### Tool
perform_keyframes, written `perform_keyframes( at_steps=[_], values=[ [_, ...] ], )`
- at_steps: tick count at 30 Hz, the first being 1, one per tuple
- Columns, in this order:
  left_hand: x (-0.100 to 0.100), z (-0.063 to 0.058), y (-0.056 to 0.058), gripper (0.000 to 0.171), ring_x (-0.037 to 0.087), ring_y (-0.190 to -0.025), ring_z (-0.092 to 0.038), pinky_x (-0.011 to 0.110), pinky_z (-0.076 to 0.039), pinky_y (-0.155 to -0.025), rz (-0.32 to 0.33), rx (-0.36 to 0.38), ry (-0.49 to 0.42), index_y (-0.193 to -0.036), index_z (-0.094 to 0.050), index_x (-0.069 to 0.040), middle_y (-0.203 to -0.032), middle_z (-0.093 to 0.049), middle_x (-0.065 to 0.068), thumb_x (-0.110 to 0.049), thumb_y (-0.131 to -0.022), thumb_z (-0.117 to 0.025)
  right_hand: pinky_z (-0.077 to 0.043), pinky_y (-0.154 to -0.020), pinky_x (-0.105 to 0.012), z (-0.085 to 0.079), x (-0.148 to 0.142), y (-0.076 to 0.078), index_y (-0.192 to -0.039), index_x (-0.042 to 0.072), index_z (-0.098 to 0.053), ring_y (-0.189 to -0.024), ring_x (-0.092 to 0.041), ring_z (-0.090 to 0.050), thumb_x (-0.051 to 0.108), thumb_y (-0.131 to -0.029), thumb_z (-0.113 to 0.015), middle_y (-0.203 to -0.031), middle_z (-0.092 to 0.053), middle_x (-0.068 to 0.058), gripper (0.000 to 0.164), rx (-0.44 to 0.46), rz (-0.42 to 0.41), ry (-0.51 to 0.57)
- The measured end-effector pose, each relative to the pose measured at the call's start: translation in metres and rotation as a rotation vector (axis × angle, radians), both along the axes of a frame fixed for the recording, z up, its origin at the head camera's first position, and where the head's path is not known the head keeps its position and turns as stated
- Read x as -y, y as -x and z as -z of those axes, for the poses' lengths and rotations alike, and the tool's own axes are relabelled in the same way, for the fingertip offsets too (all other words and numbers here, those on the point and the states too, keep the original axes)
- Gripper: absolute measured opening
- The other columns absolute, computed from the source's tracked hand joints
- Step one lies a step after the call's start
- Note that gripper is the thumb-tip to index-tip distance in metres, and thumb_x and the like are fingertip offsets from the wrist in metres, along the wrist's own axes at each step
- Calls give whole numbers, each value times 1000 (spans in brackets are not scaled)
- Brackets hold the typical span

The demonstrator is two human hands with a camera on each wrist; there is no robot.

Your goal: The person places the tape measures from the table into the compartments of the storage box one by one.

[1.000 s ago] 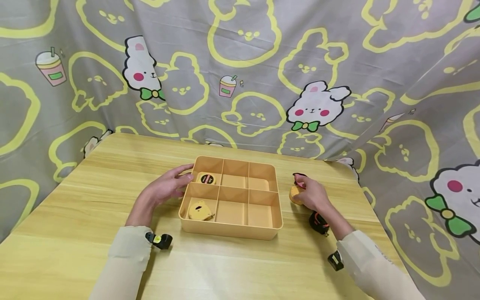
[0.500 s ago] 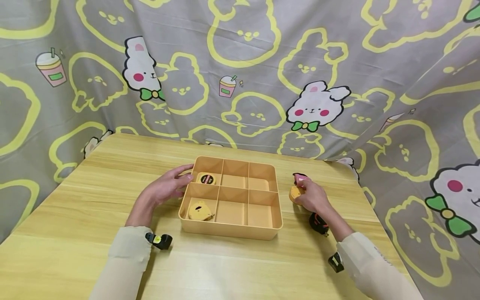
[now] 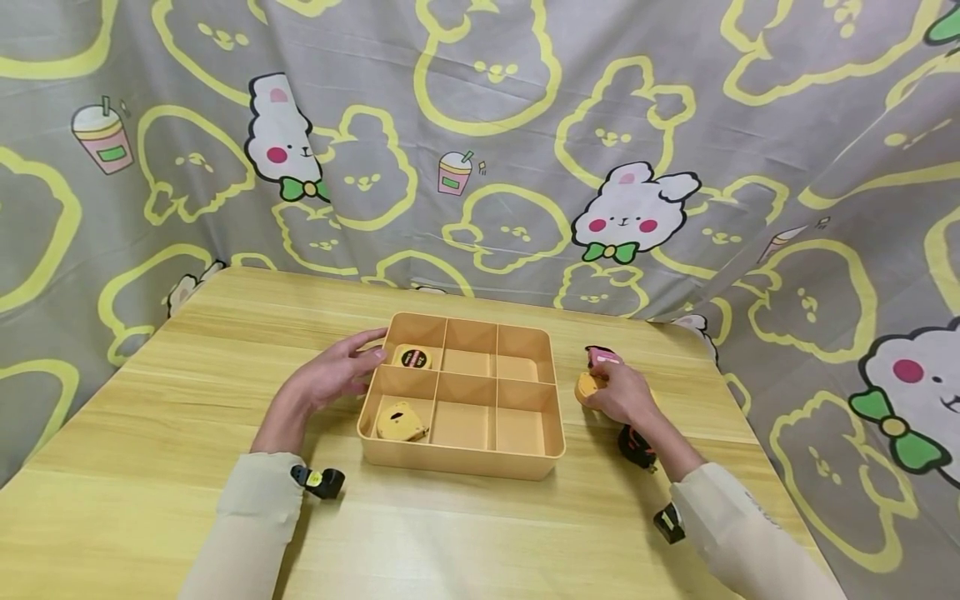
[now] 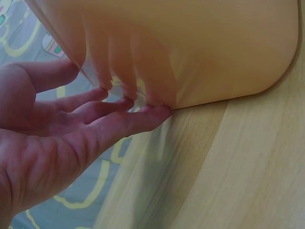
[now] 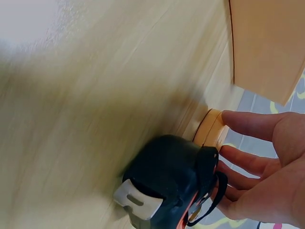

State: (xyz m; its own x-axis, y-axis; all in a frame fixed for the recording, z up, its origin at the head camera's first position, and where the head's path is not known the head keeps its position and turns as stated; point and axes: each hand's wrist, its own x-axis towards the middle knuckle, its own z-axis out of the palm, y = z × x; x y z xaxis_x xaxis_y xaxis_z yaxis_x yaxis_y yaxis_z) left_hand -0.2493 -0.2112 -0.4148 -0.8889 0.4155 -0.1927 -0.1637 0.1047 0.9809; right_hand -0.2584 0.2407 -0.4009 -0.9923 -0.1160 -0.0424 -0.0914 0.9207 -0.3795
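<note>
A tan six-compartment box (image 3: pixel 465 462) stands mid-table. My left hand (image 3: pixel 341 371) is at its left side; in the left wrist view the fingertips (image 4: pixel 155 114) touch the outer wall and the thumb meets the rim. To the right of the box, my right hand (image 3: pixel 622 393) pinches a round yellow-orange tape measure (image 3: pixel 588 388) between thumb and fingers, close to the tabletop. Just beyond it lies a pink and black tape measure (image 3: pixel 602 355), partly hidden by the hand. A black and orange tape measure (image 5: pixel 164 167) sits on the near side, under the right wrist.
A yellow tape measure with a black label (image 3: pixel 414 358) lies in the back-left compartment, and a yellow one (image 3: pixel 400 422) in the front-left. Wrist cameras (image 3: pixel 321 482) are strapped to both forearms. A patterned curtain (image 3: pixel 517 233) hangs behind the table.
My right hand has shifted slightly left with the yellow-orange tape measure, uncovering more of the pink and black one. The left hand and the box have stayed put.
</note>
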Motion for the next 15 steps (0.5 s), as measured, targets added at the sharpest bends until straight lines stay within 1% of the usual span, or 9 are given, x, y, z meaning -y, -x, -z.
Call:
perform_keyframes(
  at_steps=[6,11,15],
  values=[
    [1,0,0,66,50,-146,-33,63,-34,-116,-5,6,2,-164,-8,-11,-161,-25,32,-24,-110,-44,-50,-95,-55,4,5,0,-124,-5,-67,-115,-42,-61,17,-77,-79,-123,-69,-24,54,-15,2,35],
    [0,0,0,66,49,-146,-33,62,-34,-116,-5,3,7,-164,-8,-11,-161,-25,32,-24,-110,-44,-50,-92,-53,6,11,2,-122,-6,-67,-110,-40,-62,17,-75,-81,-117,-70,-24,53,-35,7,60],
    [0,-1,0,66,49,-146,-33,62,-34,-117,-7,2,7,-164,-8,-11,-161,-25,32,-23,-110,-43,-49,-94,-53,8,14,4,-120,-6,-67,-109,-39,-61,19,-75,-82,-113,-69,-24,53,-46,13,74]
  ],
)
